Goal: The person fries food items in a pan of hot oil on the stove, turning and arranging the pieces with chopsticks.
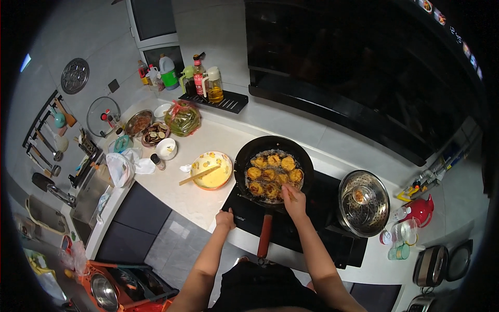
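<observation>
A black wok [242, 156] with a red-brown handle stands on the left side of a black glass cooktop [280, 230]. Several golden-brown fried rounds [268, 174] lie in bubbling oil inside it. My right hand [294, 202] is over the wok's near right part, its fingers closed around what seem to be chopsticks, mostly hidden, reaching among the rounds. My left hand [226, 219] rests at the cooktop's front left corner and holds nothing visible. Left of the wok sits a patterned bowl [212, 171] of yellow batter, with wooden chopsticks [199, 175] lying across its rim.
A steel colander [364, 183] holding a small bowl stands right of the wok. Further left are a spice jar [157, 161], a white bowl [166, 149], a plate of sliced eggplant [155, 134] and a bag of green vegetables [182, 119]. A range hood [335, 105] overhangs the back.
</observation>
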`<act>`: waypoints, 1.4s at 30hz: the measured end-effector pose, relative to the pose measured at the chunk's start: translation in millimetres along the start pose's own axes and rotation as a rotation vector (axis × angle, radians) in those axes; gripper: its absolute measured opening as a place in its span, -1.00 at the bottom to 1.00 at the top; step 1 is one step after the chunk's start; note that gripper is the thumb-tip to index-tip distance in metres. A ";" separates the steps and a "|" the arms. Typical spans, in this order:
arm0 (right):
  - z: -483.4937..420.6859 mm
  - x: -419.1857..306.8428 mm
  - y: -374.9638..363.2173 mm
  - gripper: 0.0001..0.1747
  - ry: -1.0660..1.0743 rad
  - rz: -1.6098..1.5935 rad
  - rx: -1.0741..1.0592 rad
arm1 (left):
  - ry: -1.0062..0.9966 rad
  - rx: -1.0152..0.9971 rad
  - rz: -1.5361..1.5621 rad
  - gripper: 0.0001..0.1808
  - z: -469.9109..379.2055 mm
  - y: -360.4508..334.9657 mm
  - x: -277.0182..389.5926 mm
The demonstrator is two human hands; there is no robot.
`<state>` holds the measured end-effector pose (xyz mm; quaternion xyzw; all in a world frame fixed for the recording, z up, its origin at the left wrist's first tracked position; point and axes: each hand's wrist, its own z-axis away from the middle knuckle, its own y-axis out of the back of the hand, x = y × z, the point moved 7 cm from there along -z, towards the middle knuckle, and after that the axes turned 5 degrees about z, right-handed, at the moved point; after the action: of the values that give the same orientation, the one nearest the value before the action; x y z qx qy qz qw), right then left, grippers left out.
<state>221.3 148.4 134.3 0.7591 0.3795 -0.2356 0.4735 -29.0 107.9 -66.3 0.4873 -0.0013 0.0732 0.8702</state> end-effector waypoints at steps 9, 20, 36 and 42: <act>0.6 17.9 -19.3 -0.76 0.038 0.099 -0.102 | 0.003 0.001 -0.003 -0.20 -1.7 -0.1 1.8; 0.9 -1.6 -27.8 -0.82 0.180 0.084 -0.151 | 0.006 0.030 -0.012 -0.24 2.0 3.2 1.6; 9.1 102.4 -15.8 -0.56 -0.768 -0.858 0.287 | 0.004 0.017 -0.042 -0.20 0.6 2.3 1.7; 8.5 94.9 -1.6 -0.59 -0.623 -0.661 0.309 | 0.001 0.018 -0.049 -0.20 -2.2 0.0 2.6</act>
<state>277.0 174.7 61.7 0.5526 0.4011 -0.6433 0.3463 -26.5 110.1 -67.3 0.4949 0.0117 0.0520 0.8673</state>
